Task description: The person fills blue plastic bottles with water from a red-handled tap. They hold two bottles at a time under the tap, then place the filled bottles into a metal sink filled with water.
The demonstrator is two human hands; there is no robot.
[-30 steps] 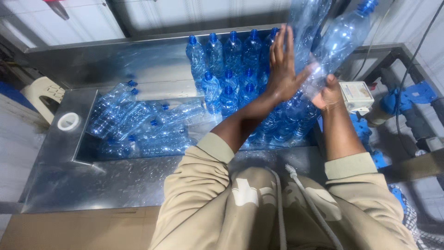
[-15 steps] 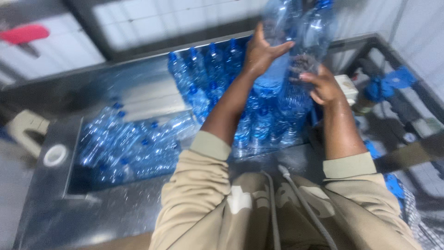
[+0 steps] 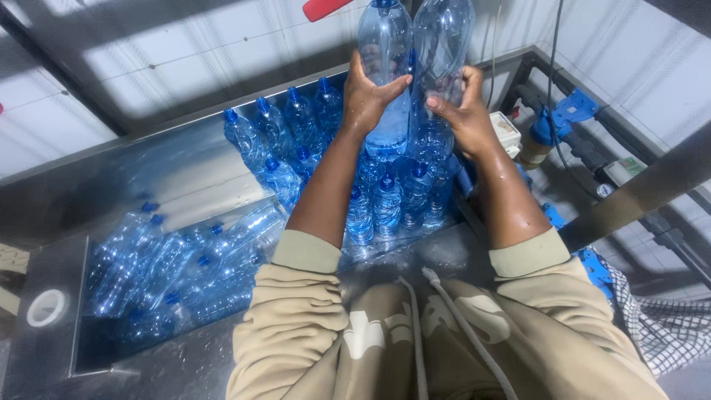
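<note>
Head view: two raised bottles, two hands.

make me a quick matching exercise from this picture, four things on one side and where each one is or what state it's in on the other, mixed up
Things:
1. left hand
2. right hand
3. standing bottles
4. roll of tape

Places or states:
A. lying flat on the metal table's near left corner
B. upright with blue caps, below the raised hands
C. holding the capped clear bottle
D. holding the clear bottle nearer the blue pipe fittings

Pairs: 1-C, 2-D, 3-B, 4-A
</note>
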